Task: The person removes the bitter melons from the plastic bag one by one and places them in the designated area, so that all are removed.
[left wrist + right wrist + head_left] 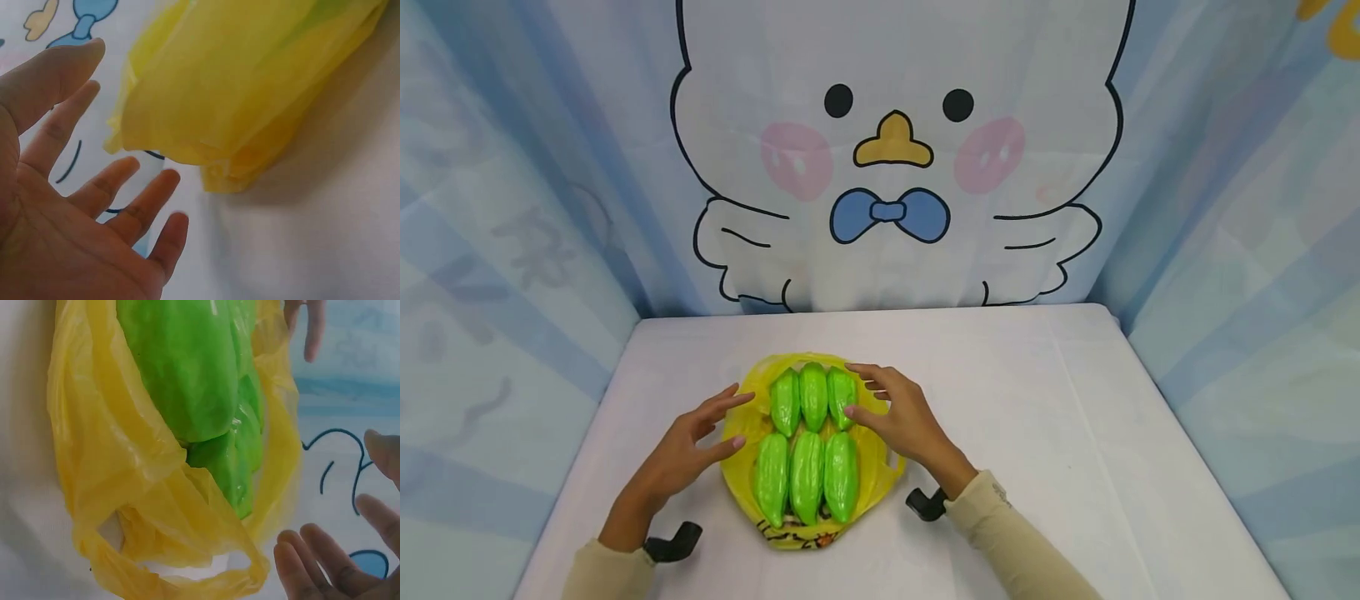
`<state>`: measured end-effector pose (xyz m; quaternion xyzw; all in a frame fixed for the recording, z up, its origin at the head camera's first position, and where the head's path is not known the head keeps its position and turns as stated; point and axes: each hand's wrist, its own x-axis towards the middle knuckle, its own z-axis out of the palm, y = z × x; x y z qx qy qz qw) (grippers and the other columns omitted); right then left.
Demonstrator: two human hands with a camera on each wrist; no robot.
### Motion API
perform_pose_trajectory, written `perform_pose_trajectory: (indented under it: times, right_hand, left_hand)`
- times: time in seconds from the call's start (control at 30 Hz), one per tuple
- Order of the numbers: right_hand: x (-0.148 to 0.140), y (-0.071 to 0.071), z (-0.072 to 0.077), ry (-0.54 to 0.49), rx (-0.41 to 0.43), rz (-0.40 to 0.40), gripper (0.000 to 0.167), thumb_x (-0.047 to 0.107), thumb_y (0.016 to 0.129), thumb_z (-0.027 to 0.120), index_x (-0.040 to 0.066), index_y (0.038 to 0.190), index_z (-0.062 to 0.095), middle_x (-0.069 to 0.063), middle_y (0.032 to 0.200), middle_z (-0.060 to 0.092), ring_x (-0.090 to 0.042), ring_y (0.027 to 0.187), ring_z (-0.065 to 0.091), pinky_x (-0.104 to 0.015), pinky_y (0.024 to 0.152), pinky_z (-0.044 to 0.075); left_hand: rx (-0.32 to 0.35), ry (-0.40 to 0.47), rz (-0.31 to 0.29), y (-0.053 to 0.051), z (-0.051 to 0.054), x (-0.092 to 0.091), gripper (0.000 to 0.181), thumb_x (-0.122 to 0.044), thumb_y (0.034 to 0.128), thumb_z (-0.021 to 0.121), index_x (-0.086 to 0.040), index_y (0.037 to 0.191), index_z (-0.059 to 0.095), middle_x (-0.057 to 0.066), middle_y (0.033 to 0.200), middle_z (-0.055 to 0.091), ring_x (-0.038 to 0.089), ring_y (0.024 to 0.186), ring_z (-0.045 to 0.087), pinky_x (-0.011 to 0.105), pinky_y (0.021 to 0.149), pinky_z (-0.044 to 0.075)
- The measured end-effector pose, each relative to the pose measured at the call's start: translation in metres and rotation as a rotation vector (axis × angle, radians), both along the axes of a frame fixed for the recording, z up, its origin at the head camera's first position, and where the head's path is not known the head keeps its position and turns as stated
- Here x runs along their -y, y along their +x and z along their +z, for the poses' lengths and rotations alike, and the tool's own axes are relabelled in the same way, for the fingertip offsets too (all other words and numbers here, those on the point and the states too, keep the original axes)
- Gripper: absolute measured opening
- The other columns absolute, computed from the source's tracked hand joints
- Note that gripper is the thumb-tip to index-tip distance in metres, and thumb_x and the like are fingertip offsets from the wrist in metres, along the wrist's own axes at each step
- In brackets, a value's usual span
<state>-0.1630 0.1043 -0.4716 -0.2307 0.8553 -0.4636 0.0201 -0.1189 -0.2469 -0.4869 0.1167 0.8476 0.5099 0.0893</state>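
Fruit [807, 467], lengthwise up the frame's lower middle, lies between my left hand [682, 454] and nearer right hand [901, 417], fingers parted.

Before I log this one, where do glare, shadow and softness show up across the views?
Head: fairly even light, small highlights on the green pieces; left wrist: softer detail, shadow on the white tabletop beside the yellow bag; right wrist: also soft, glints on the green pieces, grey shadow toward the left edge.
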Motion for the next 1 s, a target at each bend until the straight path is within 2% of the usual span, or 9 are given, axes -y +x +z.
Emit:
perform_pose_trajectory:
  times: [0.17, 0.3, 0.4, 0.47, 0.53, 0.7, 0.73, 0.93, 1.0]
  right_hand:
    - [0.009, -0.003, -0.007, 0.045, 0.033, 0.043, 0.061, 0.027, 0.098, 0.079, 0.022, 0.154, 0.056, -0.015, 0.141, 0.062, -0.035, 0.129, 0.065, -0.049, 0.111, 0.056]
    - [0.016, -0.008, -0.012, 0.089, 0.055, 0.039, 0.059, 0.024, 0.097, 0.080, 0.021, 0.153, 0.058, -0.015, 0.138, 0.063, -0.034, 0.127, 0.064, -0.048, 0.111, 0.056]
    - [0.020, -0.012, -0.015, 0.117, 0.066, 0.013, 0.057, 0.024, 0.097, 0.080, 0.021, 0.150, 0.061, -0.014, 0.136, 0.065, -0.033, 0.125, 0.064, -0.048, 0.109, 0.056]
    - [0.022, -0.014, -0.016, 0.137, 0.068, -0.005, 0.054, 0.024, 0.097, 0.080, 0.020, 0.148, 0.063, -0.014, 0.134, 0.065, -0.033, 0.124, 0.064, -0.049, 0.107, 0.056]
    - [0.024, -0.017, -0.018, 0.156, 0.066, -0.021, 0.052, 0.025, 0.097, 0.080, 0.020, 0.147, 0.065, -0.015, 0.133, 0.065, -0.032, 0.122, 0.064, -0.048, 0.104, 0.057]
    - [0.029, -0.022, -0.023, 0.186, 0.056, -0.060, 0.051, 0.026, 0.096, 0.081, 0.018, 0.145, 0.067, -0.014, 0.128, 0.064, -0.029, 0.112, 0.062, -0.043, 0.093, 0.056]
    - [0.030, -0.023, -0.023, 0.189, 0.054, -0.070, 0.052, 0.026, 0.096, 0.082, 0.017, 0.144, 0.067, -0.014, 0.128, 0.063, -0.027, 0.110, 0.062, -0.041, 0.090, 0.055]
    - [0.039, -0.028, -0.029, 0.184, 0.052, -0.144, 0.053, 0.026, 0.092, 0.086, 0.017, 0.142, 0.069, -0.013, 0.125, 0.060, -0.023, 0.105, 0.058, -0.036, 0.087, 0.052]
    - [0.041, -0.029, -0.032, 0.182, 0.055, -0.165, 0.055, 0.026, 0.091, 0.087, 0.017, 0.142, 0.069, -0.013, 0.126, 0.060, -0.024, 0.108, 0.059, -0.039, 0.092, 0.053]
  left_hand:
    - [0.033, 0.075, -0.015, 0.001, -0.012, 0.004, 0.055, -0.018, 0.1056, 0.067, -0.016, 0.159, 0.051, 0.020, 0.176, 0.026, 0.053, 0.159, 0.024, 0.071, 0.120, 0.036]
    - [0.100, 0.114, 0.005, 0.002, -0.018, 0.006, 0.055, -0.022, 0.1067, 0.066, -0.016, 0.159, 0.051, 0.016, 0.174, 0.033, 0.047, 0.160, 0.025, 0.029, 0.116, 0.046]
    - [0.120, 0.145, 0.014, 0.003, -0.023, 0.007, 0.054, -0.023, 0.1070, 0.066, -0.016, 0.159, 0.051, 0.014, 0.171, 0.039, 0.016, 0.157, 0.036, 0.007, 0.105, 0.039]
    - [0.119, 0.162, 0.013, 0.003, -0.026, 0.007, 0.054, -0.023, 0.1071, 0.065, -0.015, 0.159, 0.052, 0.014, 0.170, 0.041, -0.004, 0.148, 0.039, 0.005, 0.104, 0.037]
    - [0.114, 0.165, 0.013, 0.004, -0.027, 0.007, 0.054, -0.022, 0.1071, 0.065, -0.014, 0.158, 0.052, 0.014, 0.169, 0.042, -0.009, 0.145, 0.037, 0.005, 0.104, 0.036]
    - [0.137, 0.172, 0.020, 0.003, -0.026, 0.006, 0.059, -0.024, 0.1055, 0.068, -0.015, 0.160, 0.049, 0.011, 0.173, 0.037, 0.033, 0.160, 0.029, 0.002, 0.104, 0.035]
    - [0.143, 0.179, 0.020, 0.002, -0.026, 0.006, 0.060, -0.023, 0.1050, 0.069, -0.015, 0.161, 0.048, 0.011, 0.173, 0.035, 0.033, 0.161, 0.027, 0.001, 0.104, 0.035]
    - [0.111, 0.226, -0.005, 0.001, -0.028, 0.008, 0.065, -0.016, 0.1039, 0.069, -0.010, 0.163, 0.043, 0.018, 0.174, 0.029, -0.018, 0.142, 0.035, 0.002, 0.107, 0.036]
    - [0.099, 0.233, -0.014, 0.000, -0.029, 0.008, 0.065, -0.015, 0.1042, 0.069, -0.008, 0.163, 0.042, 0.020, 0.174, 0.029, -0.024, 0.137, 0.035, 0.002, 0.107, 0.036]
